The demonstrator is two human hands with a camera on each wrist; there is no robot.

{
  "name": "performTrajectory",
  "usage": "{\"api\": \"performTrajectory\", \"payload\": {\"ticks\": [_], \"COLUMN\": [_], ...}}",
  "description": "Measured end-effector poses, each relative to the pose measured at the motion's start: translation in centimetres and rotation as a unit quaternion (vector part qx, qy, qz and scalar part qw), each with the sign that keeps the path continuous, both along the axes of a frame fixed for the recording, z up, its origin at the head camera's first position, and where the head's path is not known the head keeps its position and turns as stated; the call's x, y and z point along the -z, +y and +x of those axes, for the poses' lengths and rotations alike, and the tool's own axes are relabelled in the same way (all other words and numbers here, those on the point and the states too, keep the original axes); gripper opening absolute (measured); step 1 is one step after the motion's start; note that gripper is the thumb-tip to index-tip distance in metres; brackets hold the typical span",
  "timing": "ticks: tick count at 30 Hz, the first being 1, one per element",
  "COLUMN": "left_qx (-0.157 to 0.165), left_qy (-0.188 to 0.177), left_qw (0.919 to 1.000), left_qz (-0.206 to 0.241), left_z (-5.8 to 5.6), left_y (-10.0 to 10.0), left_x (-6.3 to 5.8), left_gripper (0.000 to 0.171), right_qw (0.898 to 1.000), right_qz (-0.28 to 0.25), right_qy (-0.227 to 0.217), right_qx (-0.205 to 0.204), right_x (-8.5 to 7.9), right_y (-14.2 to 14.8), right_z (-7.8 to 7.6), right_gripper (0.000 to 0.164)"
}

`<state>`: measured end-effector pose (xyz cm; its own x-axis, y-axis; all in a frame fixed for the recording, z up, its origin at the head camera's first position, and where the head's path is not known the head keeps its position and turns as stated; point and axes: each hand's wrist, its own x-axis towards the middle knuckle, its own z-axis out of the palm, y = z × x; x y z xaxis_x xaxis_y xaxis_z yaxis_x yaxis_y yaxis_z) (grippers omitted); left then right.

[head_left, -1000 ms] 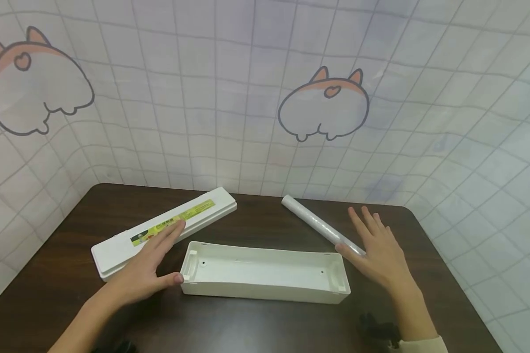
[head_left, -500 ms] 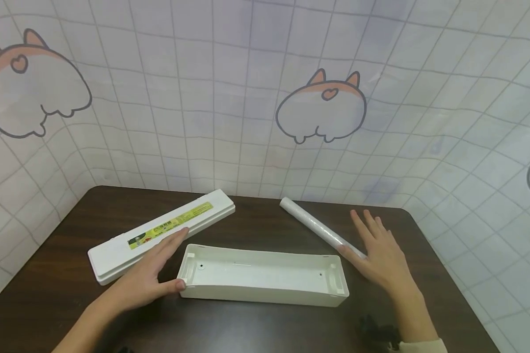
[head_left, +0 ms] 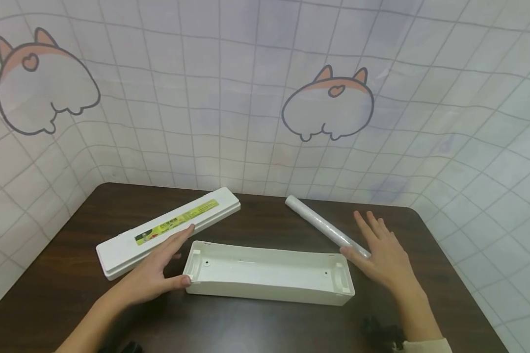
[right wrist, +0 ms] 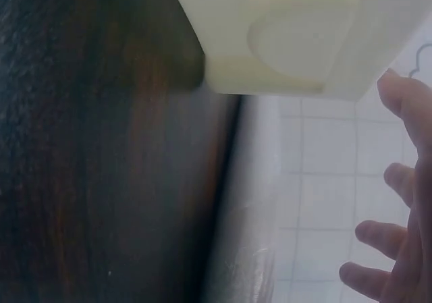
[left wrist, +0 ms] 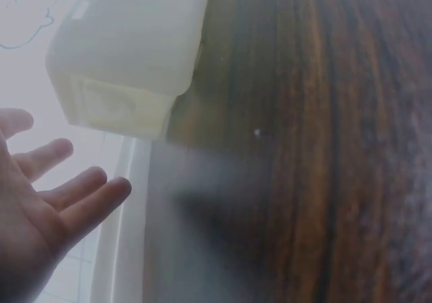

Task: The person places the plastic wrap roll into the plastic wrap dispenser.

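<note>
A long white open-topped plastic box (head_left: 265,291) lies in the middle of the table in the head view. My left hand (head_left: 152,274) hovers at its left end, fingers spread and thumb at the box's corner; whether they touch I cannot tell. Behind that hand slants a white lid (head_left: 123,250) with a yellow-green label, partly covered by my fingers. To the box's right my right hand (head_left: 386,257) is spread, holding nothing. Its thumb overlaps the near end of a clear-wrapped white roll (head_left: 318,223). Both wrist views show relaxed, apart fingers (left wrist: 94,205) near the box's end walls (right wrist: 290,46).
The dark brown wooden table (head_left: 256,323) has a sheet with a white grid and cartoon drawings (head_left: 329,110) hanging behind it and at its sides. A dark blurred object (head_left: 380,331) shows beside the right wrist, another (head_left: 131,347) at the lower left edge.
My left hand has shifted slightly right and nearer, showing more of the lid's label. The right hand stays nearly still. The head view sways a little; box, lid and roll keep their places.
</note>
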<state>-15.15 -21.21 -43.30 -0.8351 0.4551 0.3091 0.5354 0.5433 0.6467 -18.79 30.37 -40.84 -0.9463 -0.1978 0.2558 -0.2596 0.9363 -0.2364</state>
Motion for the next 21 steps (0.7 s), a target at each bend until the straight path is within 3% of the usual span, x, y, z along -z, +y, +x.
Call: {"api": "performTrajectory", "payload": {"ticks": [21], "left_qx": [0.034], "left_qy": [-0.028], "left_qw": [0.9983], "left_qz": [0.038], "left_z": [-0.3], "left_y": [0.4], "left_x": [0.7], "left_gripper": [0.106], "right_qw": [1.0], "right_qz": [0.01], "right_qy": [-0.019], "right_qx": [-0.002], "right_x": [1.3], "right_y": [0.8], "right_z": [-0.6], "right_gripper": [0.077]}}
